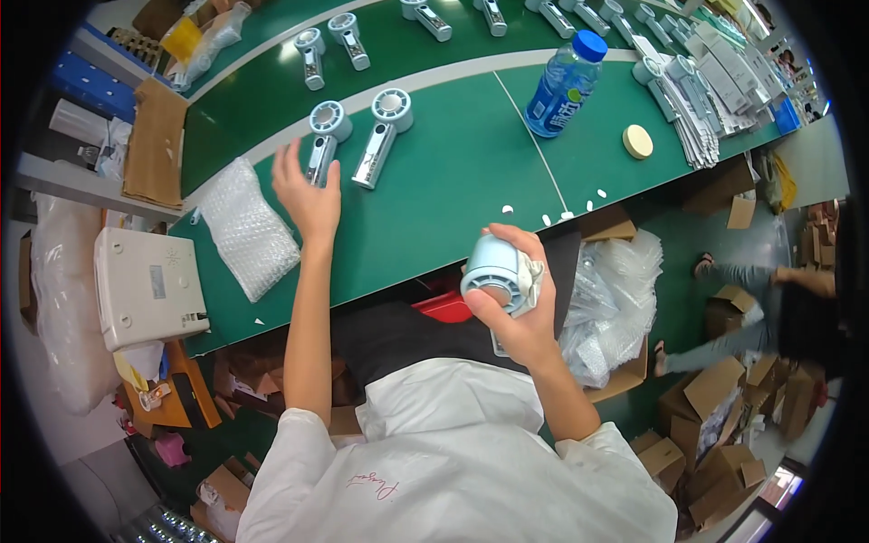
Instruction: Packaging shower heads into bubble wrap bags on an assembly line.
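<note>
Two fans (380,140) between bubble wrap (249,226) and bottle (563,95)

This room is a factory-type packing workshop. Indicators visible from here: long green bench (462,172), rows of matching handheld fans (392,107), bubble wrap (249,226), open cardboard boxes (659,463) on the floor (682,312).

1. The green surface (453,181) is crossed by a thin pale seam; a pale rail (462,69) borders its far side.
2. On its left half lie two light-blue handheld fans, a nearer-left fan (329,120) and a neighbouring fan (392,107), side by side, heads toward the rail.
3. Left of them, bubble wrap (249,231) lies flat.
4. Right of the seam, a blue-capped bottle (563,89) stands upright, near a round cream disc (637,141).
5. Small white scraps (547,220) dot the near edge.
6. White papers (695,140) are stacked farther right.
</note>
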`<state>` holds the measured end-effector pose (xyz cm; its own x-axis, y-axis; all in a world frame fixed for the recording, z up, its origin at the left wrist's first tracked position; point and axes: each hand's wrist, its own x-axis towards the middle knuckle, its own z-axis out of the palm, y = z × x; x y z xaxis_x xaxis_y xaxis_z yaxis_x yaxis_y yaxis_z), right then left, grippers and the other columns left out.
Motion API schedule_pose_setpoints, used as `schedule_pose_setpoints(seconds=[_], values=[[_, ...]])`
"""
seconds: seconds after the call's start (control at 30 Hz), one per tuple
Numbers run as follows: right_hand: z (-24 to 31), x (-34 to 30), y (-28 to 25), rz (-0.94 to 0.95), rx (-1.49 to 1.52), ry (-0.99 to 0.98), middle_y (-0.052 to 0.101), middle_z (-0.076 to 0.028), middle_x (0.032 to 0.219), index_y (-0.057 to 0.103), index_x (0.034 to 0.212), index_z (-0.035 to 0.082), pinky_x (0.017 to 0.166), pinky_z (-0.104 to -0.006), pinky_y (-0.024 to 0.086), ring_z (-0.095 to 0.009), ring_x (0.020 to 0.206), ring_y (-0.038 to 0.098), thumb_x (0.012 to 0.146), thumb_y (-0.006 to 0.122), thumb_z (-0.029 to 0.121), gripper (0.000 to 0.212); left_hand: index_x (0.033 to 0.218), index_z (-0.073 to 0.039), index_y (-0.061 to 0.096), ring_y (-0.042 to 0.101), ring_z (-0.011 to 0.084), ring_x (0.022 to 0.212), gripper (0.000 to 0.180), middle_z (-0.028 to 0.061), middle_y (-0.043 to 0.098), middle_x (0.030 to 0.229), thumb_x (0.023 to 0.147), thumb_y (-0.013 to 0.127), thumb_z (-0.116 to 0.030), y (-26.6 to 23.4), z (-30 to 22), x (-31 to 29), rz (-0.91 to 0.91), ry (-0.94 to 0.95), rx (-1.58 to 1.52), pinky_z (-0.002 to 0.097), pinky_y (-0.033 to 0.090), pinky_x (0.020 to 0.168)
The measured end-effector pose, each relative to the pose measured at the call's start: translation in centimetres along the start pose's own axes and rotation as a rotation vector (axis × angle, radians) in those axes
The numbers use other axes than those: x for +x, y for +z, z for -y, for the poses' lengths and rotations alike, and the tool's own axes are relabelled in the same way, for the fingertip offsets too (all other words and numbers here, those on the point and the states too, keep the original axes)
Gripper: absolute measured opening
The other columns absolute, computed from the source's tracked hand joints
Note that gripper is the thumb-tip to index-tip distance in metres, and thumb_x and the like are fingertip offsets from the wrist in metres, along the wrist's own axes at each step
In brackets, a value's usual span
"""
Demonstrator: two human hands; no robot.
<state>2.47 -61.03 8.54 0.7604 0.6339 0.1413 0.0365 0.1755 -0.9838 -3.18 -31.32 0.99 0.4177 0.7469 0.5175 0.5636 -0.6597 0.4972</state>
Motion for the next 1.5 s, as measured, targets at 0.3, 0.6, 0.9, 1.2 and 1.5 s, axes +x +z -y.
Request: schedule_pose_setpoints(seconds=[0.3,0.6,0.9,1.2,1.5], values=[[-0.9,-0.7,2.3,-0.006,-0.206,-0.032,0.042,-0.019,0.138,0.042,0.144,0.004,0.104,-0.0451,0.036,-0.034,0.12,0.048,0.082,0.074,0.028,0.074,0.154,-0.006,0.012,0.045,0.0313,0.131,0.094,0.018,0.033,0.149,0.092,0.061,-0.056,-9.5,-13.2,-15.3,0.647,-0.513,-1.459,0.0393,0.038,0.107],[-0.9,0.6,1.8,0.3,-0.681,-0.187,0.027,-0.019,0.159,0.033,0.153,0.005,0.114,-0.0644,0.01,-0.045,0.145,0.025,0.091,0.041,0.071,0.09,0.155,-0.008,0.011,0.041,0.0274,0.135,0.085,0.0148,0.034,0.15,0.098,0.047,-0.06,-10.9,-13.5,-16.6,0.709,-0.637,-1.296,0.0393,0.036,0.109],[1.7,1.8,0.8,0.496,-0.895,-0.462,0.04,-0.011,0.154,0.043,0.148,0.005,0.114,-0.0654,0.012,-0.036,0.146,0.03,0.098,0.039,0.058,0.073,0.153,-0.009,0.014,0.067,0.0182,0.071,0.084,0.0132,0.061,0.115,0.097,0.043,-0.065,-11.7,-10.8,-16.7,0.951,-0.858,-1.933,0.0265,0.054,0.059],[2.8,3.2,0.1,0.578,-0.885,-0.381,0.054,-0.013,0.143,0.053,0.139,0.002,0.118,-0.0588,0.017,-0.032,0.14,0.041,0.1,0.044,0.037,0.053,0.151,-0.009,0.018,0.06,0.0166,0.049,0.084,0.0136,0.064,0.096,0.095,0.041,-0.068,-13.0,-12.3,-15.6,0.96,-0.835,-1.678,0.0251,0.047,0.04],[3.2,2.4,1.5,0.542,-0.829,-0.369,0.059,-0.014,0.138,0.055,0.136,-0.001,0.116,-0.0545,0.026,-0.028,0.13,0.053,0.097,0.047,0.024,0.046,0.147,-0.007,0.023,0.061,0.0164,0.051,0.089,0.0143,0.063,0.091,0.091,0.047,-0.071,-13.2,-12.2,-15.4,0.97,-0.799,-1.635,0.0247,0.048,0.04]])
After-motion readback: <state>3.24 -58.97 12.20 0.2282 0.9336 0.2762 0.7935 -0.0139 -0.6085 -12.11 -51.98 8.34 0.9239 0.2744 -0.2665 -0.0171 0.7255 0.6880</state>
